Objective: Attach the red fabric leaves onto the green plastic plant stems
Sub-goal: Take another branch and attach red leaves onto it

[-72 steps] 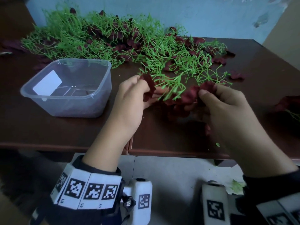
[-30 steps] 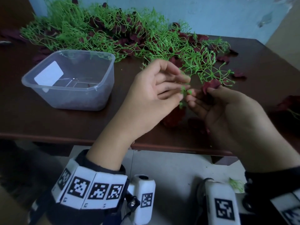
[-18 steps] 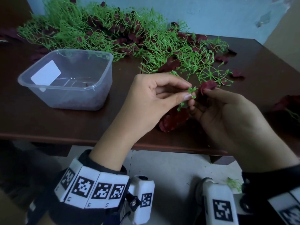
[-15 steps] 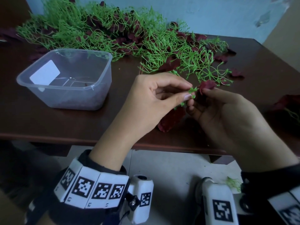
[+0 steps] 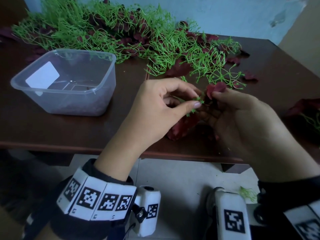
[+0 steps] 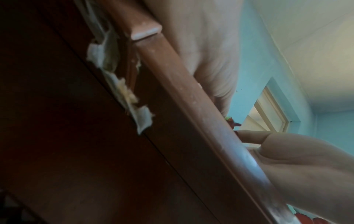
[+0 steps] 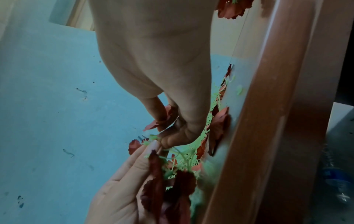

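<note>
In the head view my left hand (image 5: 197, 99) pinches the tip of a green plastic stem (image 5: 199, 100) between thumb and forefinger. Right beside it, my right hand (image 5: 210, 101) pinches a dark red fabric leaf (image 5: 215, 88) that touches the stem tip. Below both hands, the same sprig's red leaves (image 5: 183, 127) hang down onto the table. The right wrist view shows the right hand (image 7: 164, 136) holding the leaf (image 7: 162, 119) above the left hand's fingers (image 7: 151, 147). The left wrist view is mostly filled by the table's underside.
A large pile of green stems and red leaves (image 5: 121, 33) covers the back of the dark wooden table (image 5: 69, 132). A clear plastic tub (image 5: 69, 80) stands at the left. More red leaves (image 5: 301, 108) lie at the right edge.
A second ago the left fingers were stretched out; they have since curled to pinch the stem tip. The right hand has brought the red leaf against that tip. Both hands barely moved in the last half second.
</note>
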A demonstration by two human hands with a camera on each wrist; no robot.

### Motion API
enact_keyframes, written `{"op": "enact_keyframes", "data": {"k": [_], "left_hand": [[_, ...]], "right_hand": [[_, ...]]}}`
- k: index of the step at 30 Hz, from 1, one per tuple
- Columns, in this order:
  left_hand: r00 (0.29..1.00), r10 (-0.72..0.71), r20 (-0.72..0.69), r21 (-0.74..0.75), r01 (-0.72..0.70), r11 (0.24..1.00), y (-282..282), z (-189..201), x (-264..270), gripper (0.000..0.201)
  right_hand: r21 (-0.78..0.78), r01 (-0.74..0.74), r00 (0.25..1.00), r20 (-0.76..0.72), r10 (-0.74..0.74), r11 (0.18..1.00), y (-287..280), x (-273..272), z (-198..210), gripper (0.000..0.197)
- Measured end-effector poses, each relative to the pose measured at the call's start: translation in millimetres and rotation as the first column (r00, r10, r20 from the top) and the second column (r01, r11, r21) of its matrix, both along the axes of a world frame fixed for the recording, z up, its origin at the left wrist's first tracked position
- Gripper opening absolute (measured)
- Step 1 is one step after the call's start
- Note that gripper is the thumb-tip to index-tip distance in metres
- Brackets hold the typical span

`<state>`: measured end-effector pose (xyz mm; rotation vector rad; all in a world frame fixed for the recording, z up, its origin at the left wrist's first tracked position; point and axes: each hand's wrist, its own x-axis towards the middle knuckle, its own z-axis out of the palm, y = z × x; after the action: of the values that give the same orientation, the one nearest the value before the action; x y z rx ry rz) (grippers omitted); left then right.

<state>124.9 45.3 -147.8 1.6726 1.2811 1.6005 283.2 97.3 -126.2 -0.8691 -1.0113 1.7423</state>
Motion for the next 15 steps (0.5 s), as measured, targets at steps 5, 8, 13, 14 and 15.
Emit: {"op": "enact_keyframes", "data": {"k": [5, 8, 13, 14, 15], "left_hand": [[0.998, 0.027, -0.053, -0.036, -0.029, 0.999, 2, -5, 1, 0.017], [0.994, 0.036, -0.1, -0.01, -0.037, 0.999, 2, -6, 2, 0.014], [0.986, 0.034, -0.161, 0.054, -0.026, 0.998, 7, -6, 2, 0.02], [0.985, 0.034, -0.167, 0.067, -0.023, 0.997, 8, -7, 2, 0.02], [0.985, 0.035, -0.167, 0.07, -0.023, 0.997, 9, -8, 2, 0.02]], "right_hand": [[0.136, -0.013, 0.999, 0.051, 0.006, 0.991, -7, 5, 4, 0.018], [0.171, -0.049, 0.997, 0.059, 0.039, 0.984, -9, 7, 6, 0.012], [0.234, -0.066, 0.995, 0.085, 0.047, 0.97, -12, 9, 7, 0.015], [0.257, -0.066, 0.994, 0.104, 0.041, 0.964, -13, 10, 7, 0.015], [0.292, -0.071, 0.991, 0.132, 0.033, 0.954, -13, 11, 7, 0.015]]}}
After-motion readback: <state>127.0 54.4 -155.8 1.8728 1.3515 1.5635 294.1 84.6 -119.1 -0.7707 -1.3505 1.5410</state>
